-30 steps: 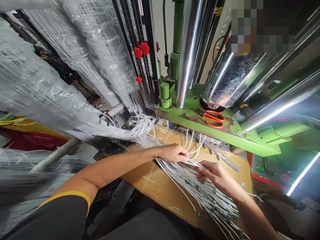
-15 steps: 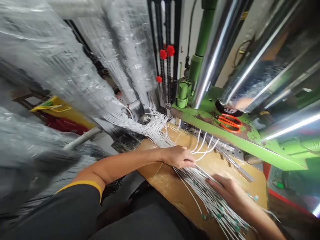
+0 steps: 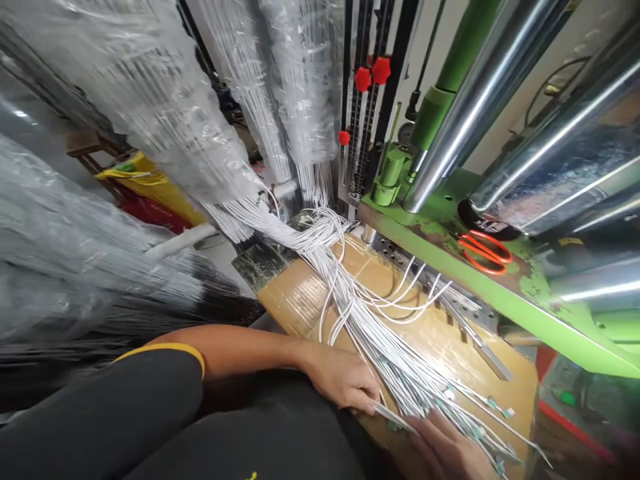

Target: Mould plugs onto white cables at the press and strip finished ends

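Note:
A thick bundle of thin white wires [image 3: 380, 347] with small green tips runs across a tape-covered cardboard board [image 3: 300, 300]. My left hand [image 3: 345, 380] sits at the board's near edge, its fingers pinched on a few wires close to their ends. At the bottom edge of the view, my right hand [image 3: 445, 450] lies under the tipped ends of the bundle with its fingers closed around some of them. A few wires [image 3: 410, 293] loop away toward the perforated metal strip [image 3: 450, 300] under the press.
A green press [image 3: 450, 247] with chrome columns [image 3: 465, 107] stands at the right; orange-handled scissors [image 3: 483, 252] lie on its base. Plastic-wrapped bundles of white wire [image 3: 165, 133] hang at the left and centre. A black rail with red knobs [image 3: 370, 73] rises behind.
Both hands have slid back along the wire bundle toward me, from the middle of the board to its near edge. The camera has tilted and swung left.

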Tool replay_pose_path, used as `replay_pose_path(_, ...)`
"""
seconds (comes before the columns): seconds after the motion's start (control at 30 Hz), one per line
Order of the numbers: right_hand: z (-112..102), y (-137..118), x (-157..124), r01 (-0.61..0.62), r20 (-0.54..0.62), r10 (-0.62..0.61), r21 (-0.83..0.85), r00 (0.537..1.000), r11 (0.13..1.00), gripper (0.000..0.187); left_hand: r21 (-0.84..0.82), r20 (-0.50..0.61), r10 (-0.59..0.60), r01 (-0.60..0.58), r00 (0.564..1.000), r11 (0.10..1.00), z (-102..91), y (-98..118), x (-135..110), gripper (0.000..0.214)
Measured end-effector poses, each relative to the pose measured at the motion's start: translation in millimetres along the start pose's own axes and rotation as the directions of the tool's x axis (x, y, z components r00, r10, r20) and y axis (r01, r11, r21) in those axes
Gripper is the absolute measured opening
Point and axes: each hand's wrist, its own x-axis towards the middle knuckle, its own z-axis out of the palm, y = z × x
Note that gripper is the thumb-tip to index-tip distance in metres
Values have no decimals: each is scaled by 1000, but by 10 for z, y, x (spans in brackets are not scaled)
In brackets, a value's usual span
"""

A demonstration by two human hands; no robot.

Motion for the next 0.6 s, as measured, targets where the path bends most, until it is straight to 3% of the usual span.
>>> replay_pose_path(0.07, -44, -83, 37, -80, -72, 89, 115, 993, 990, 32, -151, 12, -84, 85, 996, 985, 17, -48, 24, 22)
replay_pose_path(0.13, -124, -151, 71, -171, -223, 217, 208, 950, 963, 32, -342, 12, -147, 142, 989, 929, 57, -88, 77, 21)
replay_pose_path(0.23, -221, -278, 132, -254, -446, 434, 408, 783, 877, 47, -523, -11, -149, 122, 989, 844, 73, -109, 168, 51)
replay_pose_path(0.27, -220, -319, 168, -232, -478, 457, 457, 750, 859, 51, -551, -42, -139, 93, 989, 829, 60, -104, 197, 56)
replay_pose_path(0.3, -202, -342, 213, -186, -484, 438, 482, 758, 856, 54, -569, -81, -124, 56, 989, 821, 40, -92, 225, 58)
replay_pose_path(0.33, -174, -333, 264, -140, -464, 391, 487, 795, 862, 55, -572, -127, -111, 19, 986, 820, 16, -74, 249, 57)
replay_pose_path(0.4, -140, -175, 365, -83, -436, 281, 420, 855, 904, 54, -538, -223, -118, -21, 968, 843, -33, -30, 282, 56)
replay_pose_path(0.43, -160, -23, 406, -133, -469, 294, 346, 832, 929, 53, -516, -266, -142, -16, 953, 856, -55, -10, 289, 56)
replay_pose_path(0.53, -409, 563, 457, -360, -646, 336, 100, 685, 927, 63, -537, -346, -237, 16, 908, 843, -98, 12, 301, 54)
replay_pose_path(0.6, -621, 865, 450, -415, -673, 300, -12, 676, 910, 65, -611, -366, -273, -8, 890, 792, -113, -9, 325, 49)
